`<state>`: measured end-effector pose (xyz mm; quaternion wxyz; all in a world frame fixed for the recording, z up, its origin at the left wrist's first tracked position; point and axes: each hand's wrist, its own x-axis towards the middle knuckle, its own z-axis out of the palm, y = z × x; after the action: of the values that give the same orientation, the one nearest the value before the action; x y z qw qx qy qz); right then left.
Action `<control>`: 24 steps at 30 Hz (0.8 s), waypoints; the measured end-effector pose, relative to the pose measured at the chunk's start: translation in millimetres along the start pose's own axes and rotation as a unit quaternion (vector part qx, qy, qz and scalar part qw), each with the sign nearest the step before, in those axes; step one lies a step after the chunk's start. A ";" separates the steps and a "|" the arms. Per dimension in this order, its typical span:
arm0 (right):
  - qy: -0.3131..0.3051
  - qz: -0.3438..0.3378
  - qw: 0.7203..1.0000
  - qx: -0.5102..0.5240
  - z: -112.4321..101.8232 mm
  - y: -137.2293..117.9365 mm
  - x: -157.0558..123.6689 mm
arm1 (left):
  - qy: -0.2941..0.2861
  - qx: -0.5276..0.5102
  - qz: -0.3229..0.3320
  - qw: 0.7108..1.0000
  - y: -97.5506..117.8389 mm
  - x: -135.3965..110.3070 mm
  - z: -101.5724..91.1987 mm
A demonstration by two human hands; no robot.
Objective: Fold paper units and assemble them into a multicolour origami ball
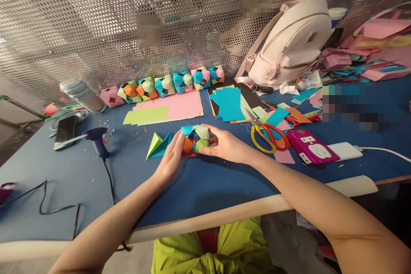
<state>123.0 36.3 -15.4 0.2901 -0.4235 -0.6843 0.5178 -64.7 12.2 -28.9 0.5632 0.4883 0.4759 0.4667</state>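
Between my two hands is a folded paper ball (201, 132) in blue, green and orange, with a hole in its upper face. My left hand (173, 154) grips its left side, the thumb near the orange part. On the right side, my right hand (226, 144) holds it with thumb and fingers. Just left of the ball lies a folded green and blue paper piece (159, 144), close to my left hand. Behind stand several finished paper balls (165, 86) in a row. The fingers beneath the ball are partly hidden.
Paper sheets (183, 106) and blue sheets (228, 103) lie behind my hands. Scissors (269, 135), a purple power strip (310, 147) and a pale backpack (289, 47) are on the right. At left are a glue gun (98, 140), its cord, a phone (66, 130) and a tumbler (82, 94).
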 end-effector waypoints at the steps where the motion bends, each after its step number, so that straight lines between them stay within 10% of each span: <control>1: -0.002 0.000 1.000 0.003 0.0 0.4 0.1 | 0.001 0.000 0.001 1.000 0.0 -0.1 0.3; 18: -0.007 -0.014 1.000 -0.008 0.2 3.3 0.8 | 0.019 0.028 -0.019 0.999 1.7 -0.2 0.0; 24: -0.029 -0.018 0.995 0.092 -3.5 1.2 2.3 | 0.008 0.263 0.017 0.965 20.7 0.1 -12.8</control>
<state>125.2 40.0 -15.6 0.3169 -0.3680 -0.6495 0.5851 -78.7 15.5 -9.2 0.4028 0.6235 0.5781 0.3386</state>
